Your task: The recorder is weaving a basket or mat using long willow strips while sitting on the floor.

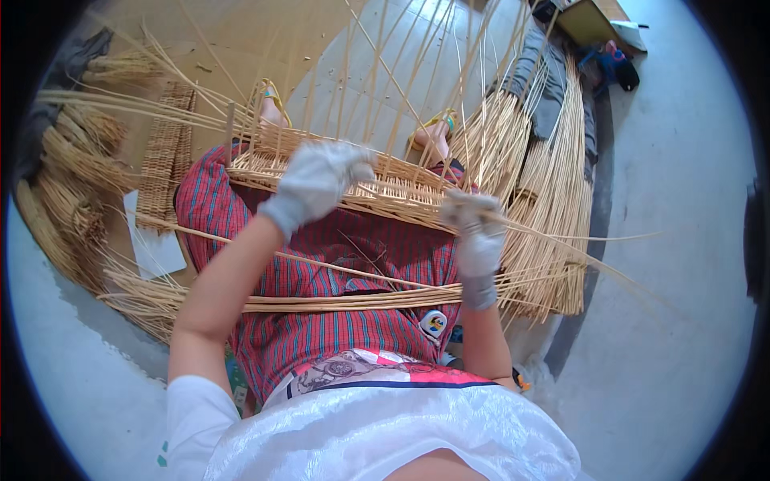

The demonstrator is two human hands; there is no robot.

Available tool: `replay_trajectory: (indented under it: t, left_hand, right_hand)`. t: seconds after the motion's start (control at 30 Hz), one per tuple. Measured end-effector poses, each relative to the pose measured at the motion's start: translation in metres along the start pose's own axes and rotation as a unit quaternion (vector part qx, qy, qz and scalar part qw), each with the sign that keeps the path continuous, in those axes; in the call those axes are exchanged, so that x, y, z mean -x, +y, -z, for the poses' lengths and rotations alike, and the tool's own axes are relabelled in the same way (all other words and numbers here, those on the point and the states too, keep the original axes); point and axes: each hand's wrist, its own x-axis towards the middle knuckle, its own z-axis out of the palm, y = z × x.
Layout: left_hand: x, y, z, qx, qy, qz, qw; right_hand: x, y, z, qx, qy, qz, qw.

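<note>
Clock centred on the view, 12 at top, near to far
1 white shirt (401,433) at 6, 1 pink patterned cloth (361,370) just past it
1 red striped cloth (321,337) over the lap, 1 white rounded gadget (433,323) lying on it at 5
1 bundle of long rods (345,304) across the lap at 6 to 7, exact rod count not readable; 1 single rod (321,263) slants just beyond it
2 hands, both in pale gloves, both motion-blurred:
- left hand (325,178) between 10 and 11, fingers bent over the weave; cannot tell if it grips anything
- right hand (475,226) at 3, fingers curled closed round loose rods (553,240), at least 2 of them trailing out toward 3 and 4
1 long narrow woven piece (397,195) at 11 to 12, lying across the knees, its 3 o'clock end at the right hand
Many upright stakes (377,76) rise from it toward 12, too many crossings to count
2 feet (273,111) in 2 yellow sandals (277,98), one near 11, one at 1
At least 2 big rod bundles (553,208) from 1 to 3, beside the right knee
At least 2 woven panels (160,156) stacked just short of 10, 1 white sheet (156,255) by them at 9
At least 3 straw-coloured bundles (68,228) from 9 to 10
1 grey-blue cloth (525,66) at 1, among the rods
</note>
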Motion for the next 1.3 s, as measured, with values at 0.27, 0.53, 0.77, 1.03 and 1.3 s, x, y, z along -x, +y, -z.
replay_trajectory:
  t: [0.27,0.53,0.77,1.03,1.3]
  left_hand:
    - [-0.016,-0.113,0.028,-0.364,-0.094,0.095,0.922]
    - [-0.015,-0.116,0.024,-0.434,-0.122,0.132,0.883]
    - [-0.031,-0.078,0.018,-0.397,-0.120,0.155,0.897]
    - [0.012,-0.035,-0.038,-0.088,-0.048,0.227,0.969]
    - [0.024,-0.059,-0.061,-0.039,-0.129,0.215,0.967]
  right_hand:
    - [0.017,0.029,0.097,0.050,0.171,-0.038,0.983]
    - [0.027,0.030,0.103,0.016,0.185,-0.031,0.982]
    - [0.030,0.024,0.123,-0.013,0.163,-0.048,0.985]
    - [0.032,0.040,0.113,-0.022,0.103,-0.088,0.991]
    - [0.030,0.054,0.096,-0.051,0.128,-0.126,0.982]
